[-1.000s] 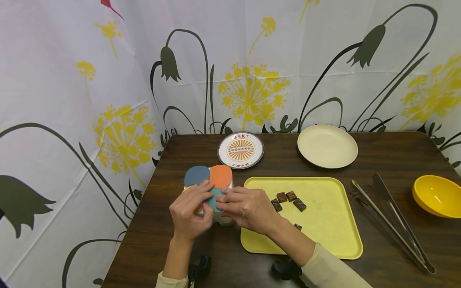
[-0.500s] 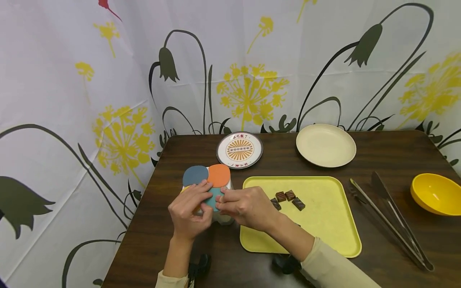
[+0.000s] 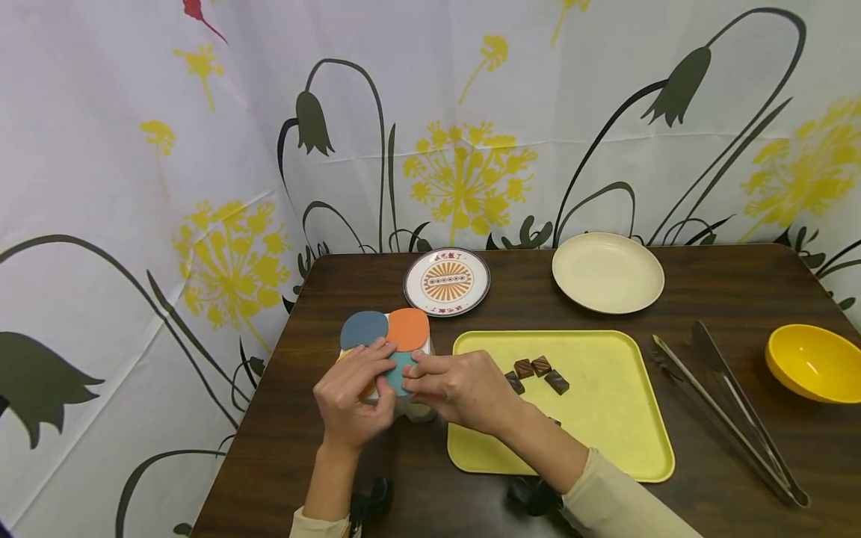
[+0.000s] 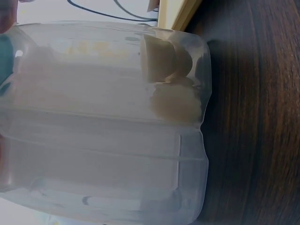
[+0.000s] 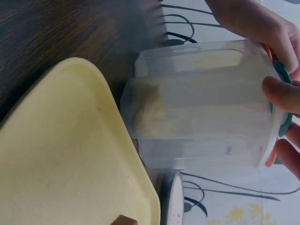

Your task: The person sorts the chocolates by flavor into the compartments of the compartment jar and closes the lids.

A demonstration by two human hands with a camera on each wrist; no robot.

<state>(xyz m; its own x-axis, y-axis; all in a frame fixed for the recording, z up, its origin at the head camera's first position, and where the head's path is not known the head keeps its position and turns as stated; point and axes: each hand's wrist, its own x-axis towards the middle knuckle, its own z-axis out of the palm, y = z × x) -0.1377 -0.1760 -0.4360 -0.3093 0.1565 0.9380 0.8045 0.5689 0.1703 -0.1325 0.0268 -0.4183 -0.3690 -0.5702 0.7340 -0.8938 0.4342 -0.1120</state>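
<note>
A clear plastic container (image 5: 187, 103) with several compartments stands at the left of the table, its white lid carrying blue (image 3: 364, 329), orange (image 3: 408, 329) and teal flaps (image 3: 400, 365), plus a yellow one mostly hidden by fingers. My left hand (image 3: 354, 392) rests on the lid with its fingers stretched over the top, the thumb at the near side. From the right, my right hand (image 3: 460, 388) pinches the edge of the teal flap between thumb and fingers. Through the cloudy wall, pale beige pieces (image 4: 173, 101) show at the bottom of one compartment.
Right of the container lies a yellow tray (image 3: 605, 418) with several small chocolates (image 3: 557, 382), partly behind my right forearm. Behind stand a patterned plate (image 3: 447, 307) and a cream plate (image 3: 608, 273). Metal tongs (image 3: 740, 426) and a yellow bowl (image 3: 814, 373) are at the right.
</note>
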